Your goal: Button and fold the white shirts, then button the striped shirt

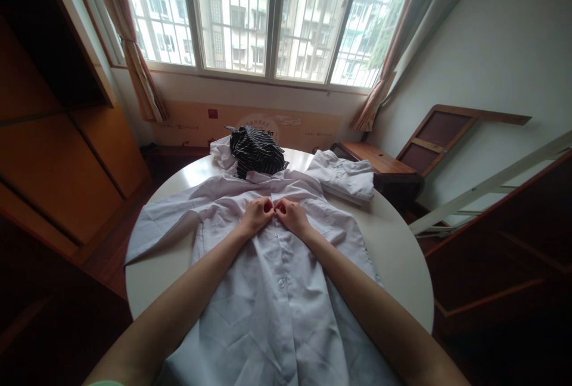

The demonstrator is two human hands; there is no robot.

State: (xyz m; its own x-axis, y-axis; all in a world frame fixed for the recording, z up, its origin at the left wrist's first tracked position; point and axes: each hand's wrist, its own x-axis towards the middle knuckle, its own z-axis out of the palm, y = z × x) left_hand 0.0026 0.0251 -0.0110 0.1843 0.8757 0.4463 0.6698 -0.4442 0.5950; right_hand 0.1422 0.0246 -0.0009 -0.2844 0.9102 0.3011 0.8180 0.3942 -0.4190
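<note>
A white long-sleeved button shirt (250,302) lies front side up across the round table, its collar at the far side and its hem toward me. My left hand (258,215) and my right hand (291,217) meet at the front placket a little below the collar. Both are closed, thumb and fingers pinching the shirt's front edges. Whatever button sits between the fingertips is too small to make out. Lower on the placket a button (282,283) shows. One sleeve (165,225) stretches out to the left.
Beyond the collar lies a bunched black-and-white striped cloth (257,151) beside a crumpled white cloth (223,152). A folded white garment (342,176) rests at the table's (402,255) far right. A wooden cabinet (375,158) stands behind, below the barred window (236,16).
</note>
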